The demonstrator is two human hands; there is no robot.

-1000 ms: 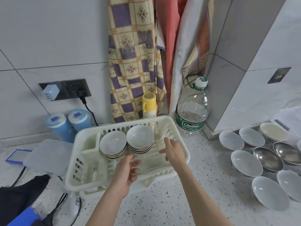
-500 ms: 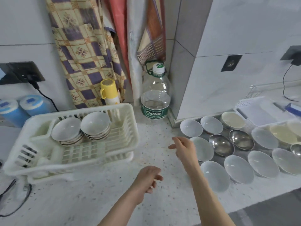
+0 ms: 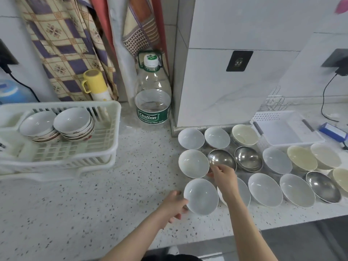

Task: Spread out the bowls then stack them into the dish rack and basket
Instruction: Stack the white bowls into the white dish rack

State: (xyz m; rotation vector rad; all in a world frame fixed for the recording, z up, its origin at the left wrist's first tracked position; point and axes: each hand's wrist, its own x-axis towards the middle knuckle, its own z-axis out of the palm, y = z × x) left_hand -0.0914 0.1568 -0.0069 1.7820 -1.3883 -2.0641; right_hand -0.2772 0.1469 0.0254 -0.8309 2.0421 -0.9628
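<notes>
A speckled white countertop (image 3: 98, 200) fills the view, with tiled wall behind it. At nine o'clock sits a white plastic dish rack (image 3: 62, 151), and in its back half stand two stacks of white bowls (image 3: 56, 123), side by side and touching. At twelve o'clock, against hanging patterned cloths (image 3: 62, 44), stands a large clear water bottle (image 3: 153, 97) with a green label; a yellow-capped flask (image 3: 96, 85) stands just left of it, behind the rack.

From the centre out to three o'clock, many single bowls lie spread across the counter in rough rows, white, cream and steel, most of them touching their neighbours. Behind them, at two o'clock, sits a shallow white basket (image 3: 286, 129).

Both bare forearms reach in from six o'clock. The left hand (image 3: 174, 206) grips the left rim of the nearest white bowl (image 3: 201, 196), fingers curled under its edge, and the bowl tilts toward the camera. The right hand (image 3: 224, 176) reaches just past it and pinches the near rim of a steel bowl (image 3: 222, 159), which lies between a white bowl (image 3: 193, 162) and a second steel bowl (image 3: 248, 158).
</notes>
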